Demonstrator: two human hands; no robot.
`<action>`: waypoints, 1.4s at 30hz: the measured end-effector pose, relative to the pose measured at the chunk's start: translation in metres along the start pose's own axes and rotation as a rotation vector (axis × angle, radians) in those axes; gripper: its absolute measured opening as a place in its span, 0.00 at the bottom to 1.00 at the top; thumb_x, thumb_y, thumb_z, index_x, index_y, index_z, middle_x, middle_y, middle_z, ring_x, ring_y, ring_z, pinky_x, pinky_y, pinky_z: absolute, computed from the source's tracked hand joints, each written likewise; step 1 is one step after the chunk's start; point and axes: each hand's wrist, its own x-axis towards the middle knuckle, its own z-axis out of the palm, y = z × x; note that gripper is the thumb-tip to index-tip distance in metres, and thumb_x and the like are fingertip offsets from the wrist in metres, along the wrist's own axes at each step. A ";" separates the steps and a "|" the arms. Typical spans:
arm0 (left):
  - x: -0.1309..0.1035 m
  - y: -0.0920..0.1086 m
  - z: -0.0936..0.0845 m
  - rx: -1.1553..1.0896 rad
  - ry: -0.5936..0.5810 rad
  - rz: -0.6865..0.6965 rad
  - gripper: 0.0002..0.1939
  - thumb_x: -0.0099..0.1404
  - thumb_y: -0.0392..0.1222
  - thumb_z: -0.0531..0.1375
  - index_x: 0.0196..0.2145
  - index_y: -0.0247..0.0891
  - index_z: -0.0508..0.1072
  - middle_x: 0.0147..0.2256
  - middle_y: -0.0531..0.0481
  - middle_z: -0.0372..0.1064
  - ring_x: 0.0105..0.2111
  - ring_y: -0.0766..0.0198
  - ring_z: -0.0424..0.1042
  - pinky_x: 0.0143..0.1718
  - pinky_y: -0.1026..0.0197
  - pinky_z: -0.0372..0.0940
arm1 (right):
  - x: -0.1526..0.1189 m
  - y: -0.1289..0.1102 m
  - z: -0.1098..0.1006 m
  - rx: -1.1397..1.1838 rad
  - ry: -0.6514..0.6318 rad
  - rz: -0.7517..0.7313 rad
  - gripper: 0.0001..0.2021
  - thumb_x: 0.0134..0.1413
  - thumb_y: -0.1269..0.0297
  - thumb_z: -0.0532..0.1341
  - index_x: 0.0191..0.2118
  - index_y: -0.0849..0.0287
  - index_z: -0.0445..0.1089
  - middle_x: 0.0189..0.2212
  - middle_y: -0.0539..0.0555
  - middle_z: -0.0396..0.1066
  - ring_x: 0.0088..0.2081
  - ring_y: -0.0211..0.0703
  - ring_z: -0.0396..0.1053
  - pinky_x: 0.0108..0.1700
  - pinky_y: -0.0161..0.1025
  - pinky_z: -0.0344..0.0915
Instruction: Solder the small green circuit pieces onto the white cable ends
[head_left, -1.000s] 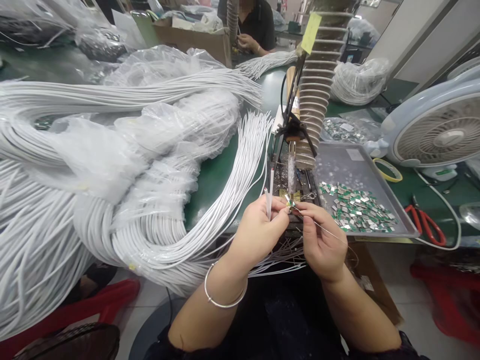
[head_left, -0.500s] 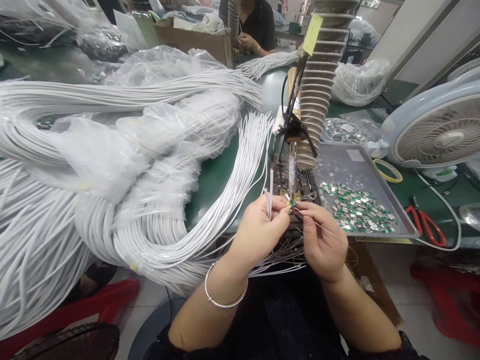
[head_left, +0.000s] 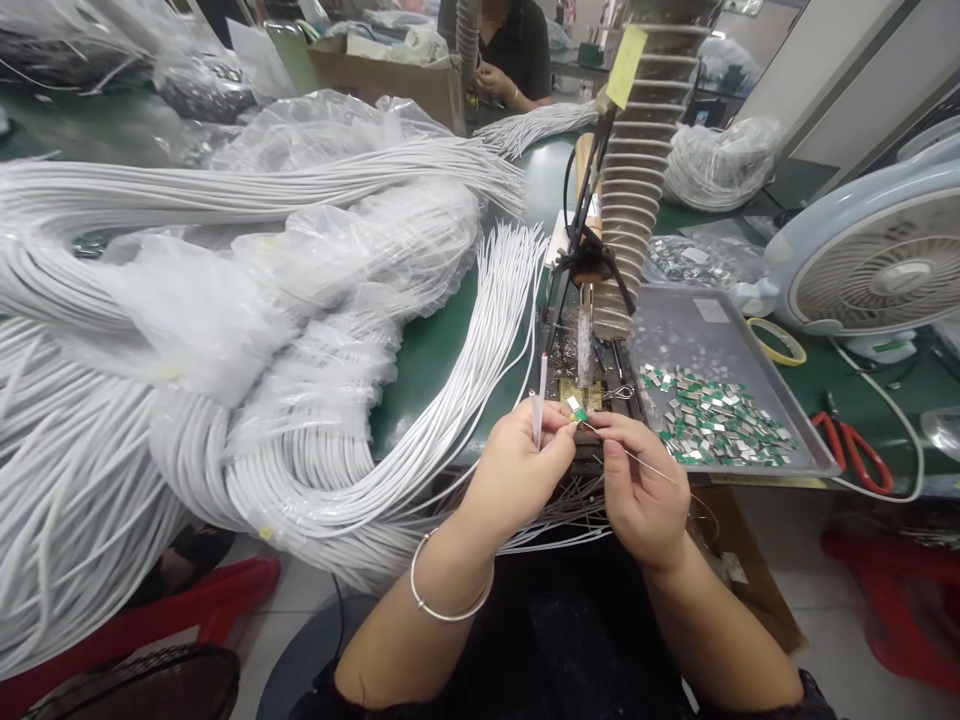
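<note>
My left hand [head_left: 517,465] is closed, with a small green circuit board with a metal connector [head_left: 577,408] pinched at its fingertips. A white cable [head_left: 537,420] stands up between the fingers of that hand. Between thumb and fingers, my right hand [head_left: 645,490] grips a thin solder wire [head_left: 649,464], whose near end reaches toward the board. Just above the board, a mounted soldering iron [head_left: 585,345] points downward. Whether its tip touches anything cannot be made out.
A grey tray [head_left: 806,440] of small boards lies at right, near red-handled scissors [head_left: 862,455], a tape roll [head_left: 777,342] and a fan [head_left: 885,250]. White cable bundles [head_left: 315,480] fill the left. A ribbed hose [head_left: 637,170] hangs behind the iron. Another person [head_left: 517,50] sits opposite.
The board has come down slightly from the iron's tip and turned, so its metal connector and green part now show. My right hand has shifted slightly left and down with the solder wire.
</note>
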 end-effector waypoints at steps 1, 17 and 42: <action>-0.001 -0.001 0.000 -0.005 -0.004 0.003 0.03 0.57 0.36 0.57 0.26 0.36 0.65 0.36 0.48 0.69 0.34 0.67 0.69 0.38 0.61 0.64 | -0.001 0.001 0.000 0.001 0.000 0.005 0.10 0.55 0.77 0.54 0.39 0.58 0.68 0.37 0.56 0.75 0.40 0.43 0.74 0.43 0.44 0.73; -0.011 -0.007 -0.004 0.186 -0.008 -0.001 0.11 0.62 0.45 0.54 0.30 0.37 0.71 0.25 0.52 0.67 0.27 0.65 0.64 0.33 0.62 0.60 | -0.003 0.001 -0.005 0.018 -0.014 -0.015 0.10 0.55 0.76 0.54 0.39 0.57 0.68 0.36 0.56 0.74 0.40 0.44 0.73 0.42 0.46 0.72; -0.001 0.004 -0.004 0.053 -0.020 -0.071 0.11 0.61 0.47 0.56 0.27 0.37 0.69 0.16 0.60 0.51 0.17 0.72 0.48 0.19 0.67 0.48 | 0.005 0.005 -0.001 0.019 0.022 -0.069 0.12 0.53 0.78 0.57 0.41 0.57 0.69 0.36 0.56 0.72 0.39 0.43 0.72 0.38 0.43 0.73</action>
